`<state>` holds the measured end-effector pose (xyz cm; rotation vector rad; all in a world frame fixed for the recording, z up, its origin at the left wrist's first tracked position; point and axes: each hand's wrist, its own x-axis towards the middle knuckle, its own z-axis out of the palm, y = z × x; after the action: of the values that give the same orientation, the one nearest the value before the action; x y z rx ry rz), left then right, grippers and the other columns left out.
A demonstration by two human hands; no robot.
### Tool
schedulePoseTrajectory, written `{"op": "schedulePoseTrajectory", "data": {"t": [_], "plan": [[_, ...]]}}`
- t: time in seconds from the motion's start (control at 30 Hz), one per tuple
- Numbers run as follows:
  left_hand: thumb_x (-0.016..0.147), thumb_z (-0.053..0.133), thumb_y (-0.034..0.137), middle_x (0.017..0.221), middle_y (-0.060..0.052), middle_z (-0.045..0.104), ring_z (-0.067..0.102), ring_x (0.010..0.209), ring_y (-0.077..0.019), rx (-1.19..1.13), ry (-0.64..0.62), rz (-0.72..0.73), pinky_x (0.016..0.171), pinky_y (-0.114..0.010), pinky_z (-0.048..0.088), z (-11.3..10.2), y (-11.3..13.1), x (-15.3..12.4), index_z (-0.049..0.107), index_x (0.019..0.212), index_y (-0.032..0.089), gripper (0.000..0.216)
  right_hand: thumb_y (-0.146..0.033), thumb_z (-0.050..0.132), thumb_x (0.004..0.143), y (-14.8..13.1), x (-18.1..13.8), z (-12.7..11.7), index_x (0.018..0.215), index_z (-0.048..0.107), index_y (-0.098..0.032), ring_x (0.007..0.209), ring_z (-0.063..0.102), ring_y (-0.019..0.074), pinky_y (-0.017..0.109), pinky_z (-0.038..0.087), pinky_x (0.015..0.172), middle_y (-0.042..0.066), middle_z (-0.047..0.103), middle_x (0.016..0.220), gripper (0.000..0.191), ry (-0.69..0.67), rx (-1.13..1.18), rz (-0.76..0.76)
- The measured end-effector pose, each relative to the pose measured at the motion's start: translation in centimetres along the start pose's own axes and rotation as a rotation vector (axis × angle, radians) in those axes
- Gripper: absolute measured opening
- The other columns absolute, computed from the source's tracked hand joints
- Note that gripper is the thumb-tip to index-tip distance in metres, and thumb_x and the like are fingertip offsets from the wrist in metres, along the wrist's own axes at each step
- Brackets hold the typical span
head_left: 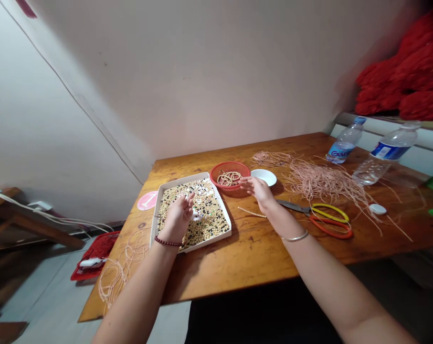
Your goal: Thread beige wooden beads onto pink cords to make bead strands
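My left hand [179, 216], with a dark red bead bracelet on the wrist, is over a white tray [228, 224] of small cream, black and green beads [207, 229]. Its fingers are loosely bent and apart, and I see nothing held in them. My right hand [258, 189], with a silver bangle, has its fingers stretched toward a red plastic basket [230, 168]. In that basket lies a coil of strung beads [229, 178]. A short beaded strand [250, 211] rests on the table beside my right wrist, its far end hidden behind it.
Behind my right hand is a white dish [266, 177]. Large scissors [329, 212], a pile of pink cord [316, 180], a white cap [377, 209] and two plastic bottles [345, 143] are to the right. More cord [114, 277] hangs over the left edge near a round pink sign [147, 200].
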<state>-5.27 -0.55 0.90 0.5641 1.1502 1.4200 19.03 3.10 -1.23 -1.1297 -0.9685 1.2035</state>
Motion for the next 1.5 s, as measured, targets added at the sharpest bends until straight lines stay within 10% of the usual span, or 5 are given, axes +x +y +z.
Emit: {"op": "schedulePoseTrajectory", "data": {"t": [0.17, 0.43, 0.8, 1.2, 1.5], "plan": [[0.09, 0.048, 0.018, 0.102, -0.007, 0.067, 0.055, 0.05, -0.0014, 0.009, -0.001, -0.017, 0.038, -0.01, 0.04, 0.2, -0.1, 0.0, 0.054, 0.087, 0.015, 0.008, -0.032, 0.047, 0.078, 0.2, -1.4, 1.8, 0.093, 0.064, -0.017, 0.095, 0.064, 0.0189, 0.031, 0.046, 0.081, 0.008, 0.069, 0.103, 0.027, -0.254, 0.04, -0.008], [0.089, 0.049, 0.018, 0.099, -0.008, 0.068, 0.057, 0.053, -0.0031, 0.038, -0.026, -0.003, 0.04, -0.011, 0.041, 0.5, -0.3, 0.3, 0.056, 0.087, 0.014, 0.008, -0.026, 0.051, 0.085, 3.2, -6.4, 5.5, 0.127, 0.05, -0.02, 0.114, 0.053, 0.0222, 0.039, 0.036, 0.099, 0.011, 0.058, 0.125, 0.042, -0.365, -0.516, -0.496], [0.088, 0.051, 0.02, 0.104, -0.01, 0.067, 0.057, 0.053, -0.0038, 0.112, -0.046, -0.032, 0.041, -0.012, 0.042, 0.7, -0.6, -0.4, 0.05, 0.079, 0.015, 0.011, -0.041, 0.049, 0.087, 3.1, -4.2, 4.9, 0.086, 0.069, -0.014, 0.061, 0.054, 0.0124, 0.023, 0.042, 0.054, 0.005, 0.064, 0.075, 0.034, -0.382, -0.235, -0.232], [0.073, 0.071, 0.04, 0.107, -0.011, 0.067, 0.062, 0.079, -0.0112, 0.264, -0.164, 0.019, 0.058, -0.016, 0.044, 0.3, -1.6, -0.6, 0.055, 0.086, 0.017, 0.031, -0.026, 0.061, 0.074, 2.2, -4.2, 5.1, 0.087, 0.062, -0.016, 0.055, 0.043, 0.0076, 0.02, 0.035, 0.051, -0.002, 0.056, 0.073, 0.017, -0.53, -0.036, -0.066], [0.082, 0.055, 0.052, 0.079, -0.006, 0.063, 0.055, 0.069, -0.0145, 0.798, -0.293, 0.46, 0.06, -0.024, 0.04, 0.8, -1.6, -1.3, 0.054, 0.078, 0.016, 0.036, -0.048, 0.044, 0.084, 2.4, -3.8, 4.8, 0.082, 0.062, -0.015, 0.046, 0.028, 0.0074, 0.023, 0.02, 0.044, -0.004, 0.041, 0.059, 0.038, -0.418, -0.033, -0.077]]}}
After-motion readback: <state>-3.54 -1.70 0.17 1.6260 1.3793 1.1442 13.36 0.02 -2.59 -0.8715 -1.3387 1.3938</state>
